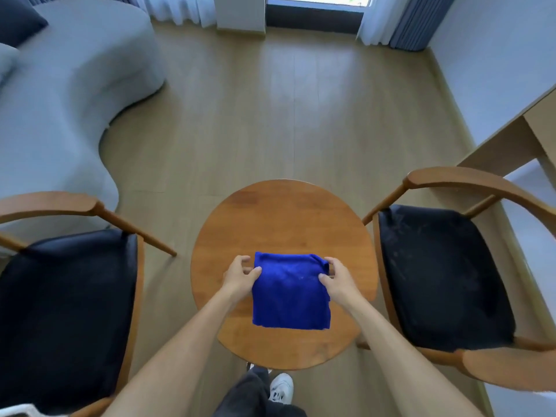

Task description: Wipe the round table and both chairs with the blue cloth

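A: So, how many things are there?
B: 1 round table (pixel 282 218), 2 chairs, 1 blue cloth (pixel 290 293).
A: Where's the cloth?
B: Folded flat on the table. The left hand (pixel 239 276) and right hand (pixel 338 279) each pinch a far corner, fingers curled.

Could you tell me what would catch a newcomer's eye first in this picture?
The bright blue cloth, folded into a square, lies on the near half of the round wooden table. The left hand and the right hand pinch its two far corners. A dark-seated wooden chair stands on either side: the left chair and the right chair.
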`<move>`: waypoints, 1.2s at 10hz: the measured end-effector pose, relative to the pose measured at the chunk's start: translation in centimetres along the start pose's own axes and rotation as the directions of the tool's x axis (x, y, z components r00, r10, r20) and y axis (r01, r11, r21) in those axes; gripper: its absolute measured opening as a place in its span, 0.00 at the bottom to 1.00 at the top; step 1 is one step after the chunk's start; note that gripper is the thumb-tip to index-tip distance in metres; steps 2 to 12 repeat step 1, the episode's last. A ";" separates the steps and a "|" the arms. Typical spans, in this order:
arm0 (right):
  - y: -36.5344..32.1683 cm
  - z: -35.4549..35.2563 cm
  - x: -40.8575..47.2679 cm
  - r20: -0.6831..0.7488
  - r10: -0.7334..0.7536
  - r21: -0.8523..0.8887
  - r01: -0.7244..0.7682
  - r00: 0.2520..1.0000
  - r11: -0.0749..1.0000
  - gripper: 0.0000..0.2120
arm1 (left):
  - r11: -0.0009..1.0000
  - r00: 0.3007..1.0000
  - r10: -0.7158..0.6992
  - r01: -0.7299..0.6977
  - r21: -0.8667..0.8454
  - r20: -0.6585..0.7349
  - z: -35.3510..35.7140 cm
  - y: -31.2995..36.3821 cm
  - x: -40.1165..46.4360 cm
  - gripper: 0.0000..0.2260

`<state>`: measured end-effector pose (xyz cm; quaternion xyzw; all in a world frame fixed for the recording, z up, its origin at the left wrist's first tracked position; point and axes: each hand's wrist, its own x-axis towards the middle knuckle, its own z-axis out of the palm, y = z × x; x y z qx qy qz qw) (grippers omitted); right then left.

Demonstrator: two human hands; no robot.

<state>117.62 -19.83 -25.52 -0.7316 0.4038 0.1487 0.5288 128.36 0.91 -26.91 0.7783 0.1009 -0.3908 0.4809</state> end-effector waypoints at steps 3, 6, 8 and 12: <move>-1.0 -0.9 3.0 -0.125 0.042 -0.050 -0.049 0.991 0.998 0.25 | 1.000 0.995 0.023 -0.023 -0.004 -0.095 -0.2 0.7 2.8 0.20; -1.0 -0.9 3.0 -0.125 0.042 -0.050 -0.049 0.991 0.998 0.25 | 1.000 0.995 0.023 -0.023 -0.004 -0.095 -0.2 0.7 2.8 0.20; -1.0 -0.9 3.0 -0.125 0.042 -0.050 -0.049 0.991 0.998 0.25 | 1.000 0.995 0.023 -0.023 -0.004 -0.095 -0.2 0.7 2.8 0.20; -1.0 -0.9 3.0 -0.125 0.042 -0.050 -0.049 0.991 0.998 0.25 | 1.000 0.995 0.023 -0.023 -0.004 -0.095 -0.2 0.7 2.8 0.20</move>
